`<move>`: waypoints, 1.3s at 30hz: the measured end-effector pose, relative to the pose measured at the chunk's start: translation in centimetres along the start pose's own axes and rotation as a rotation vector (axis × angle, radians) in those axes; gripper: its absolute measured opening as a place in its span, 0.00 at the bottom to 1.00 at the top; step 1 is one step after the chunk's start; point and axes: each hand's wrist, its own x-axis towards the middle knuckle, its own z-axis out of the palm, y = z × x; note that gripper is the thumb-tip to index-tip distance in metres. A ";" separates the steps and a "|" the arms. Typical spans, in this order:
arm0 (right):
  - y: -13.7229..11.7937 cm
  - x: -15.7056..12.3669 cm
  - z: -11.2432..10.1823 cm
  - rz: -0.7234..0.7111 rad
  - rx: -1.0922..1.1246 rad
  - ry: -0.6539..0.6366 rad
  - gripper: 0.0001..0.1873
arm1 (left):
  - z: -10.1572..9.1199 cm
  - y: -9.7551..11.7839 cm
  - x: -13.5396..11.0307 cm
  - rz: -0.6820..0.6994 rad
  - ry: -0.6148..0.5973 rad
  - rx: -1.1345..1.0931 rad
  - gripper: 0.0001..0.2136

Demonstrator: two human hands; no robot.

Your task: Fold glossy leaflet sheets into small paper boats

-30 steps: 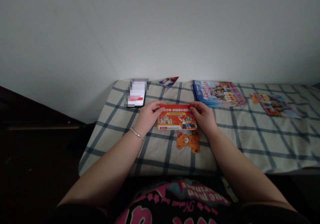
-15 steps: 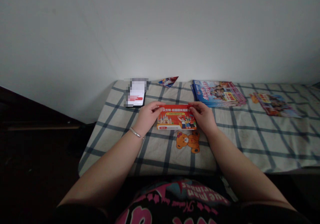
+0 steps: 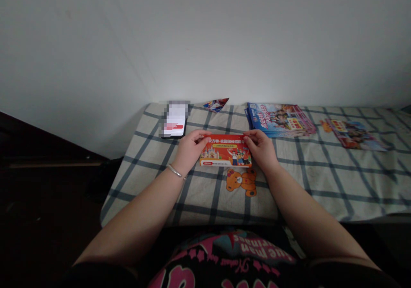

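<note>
A folded red and orange leaflet [image 3: 226, 152] with cartoon figures lies on a plaid sheet [image 3: 205, 185]. My left hand [image 3: 190, 149] pinches its upper left corner, fingers curled over the top edge. My right hand [image 3: 261, 148] pinches the upper right corner in the same way. A silver bracelet sits on my left wrist. Below the leaflet, an orange bear is printed on the sheet.
A phone [image 3: 175, 123] with a lit screen lies to the upper left. A small folded paper piece [image 3: 217, 104] rests by the wall. A stack of blue leaflets [image 3: 278, 119] and a single leaflet [image 3: 353, 135] lie to the right. The sheet's left edge drops to a dark floor.
The leaflet's lower edge has shifted slightly up and left between my hands; both hands keep their grip at the top corners.
</note>
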 end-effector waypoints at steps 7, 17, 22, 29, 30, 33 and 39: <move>-0.2 -0.1 0.2 0.041 0.007 -0.037 0.16 | 0.1 0.1 -0.1 0.001 -0.004 0.011 0.09; 0.4 0.2 0.2 0.022 0.044 -0.017 0.14 | 0.0 0.0 -0.1 -0.025 -0.034 -0.101 0.10; 0.5 0.2 0.2 0.001 0.006 -0.008 0.14 | 0.1 0.2 -0.1 -0.031 -0.046 -0.116 0.10; 0.5 0.2 0.2 -0.017 -0.016 -0.021 0.15 | -0.1 0.2 0.0 -0.022 -0.022 -0.014 0.10; 0.6 0.2 0.3 -0.017 -0.011 -0.022 0.14 | -0.1 0.2 0.0 -0.021 -0.023 -0.001 0.10; 0.6 0.3 0.4 -0.019 -0.024 -0.033 0.13 | -0.3 0.2 0.1 -0.004 -0.012 0.073 0.09; 0.6 0.5 0.3 -0.007 -0.181 -0.084 0.11 | -0.8 0.2 0.3 0.068 -0.017 0.339 0.08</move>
